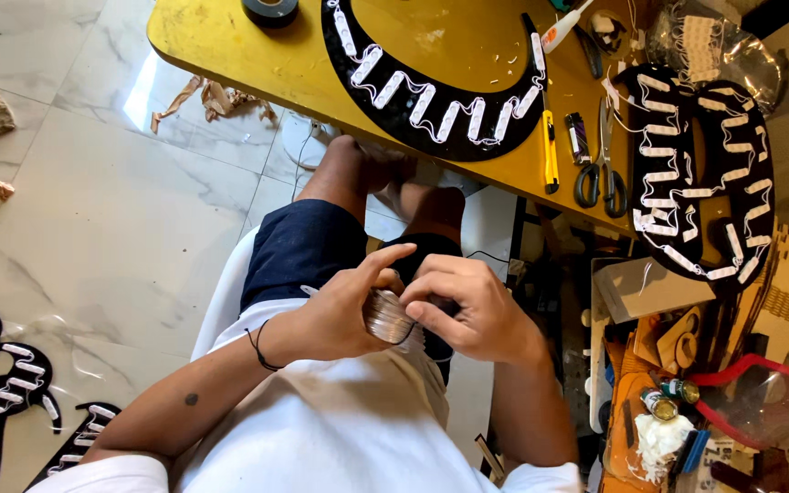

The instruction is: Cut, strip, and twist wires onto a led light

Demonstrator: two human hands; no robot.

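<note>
**Both hands on a roll of clear tape**

Your left hand [335,315] cradles a small roll of clear shiny tape [387,316] over your lap, thumb up; your right hand [468,306] pinches its edge with curled fingers. At the yellow tabletop's [230,46] near edge lies a black curved sign panel with white light modules [431,100], with yellow-handled cutter [551,151] and black scissors [600,169] beside it.

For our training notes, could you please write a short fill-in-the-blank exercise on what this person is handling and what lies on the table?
1. Both hands, the left hand and the right hand, hold a small roll of ____ tape.
2. The table top is ____ in colour.
3. The scissors have ____ handles.

Missing words: clear; yellow; black.
</note>
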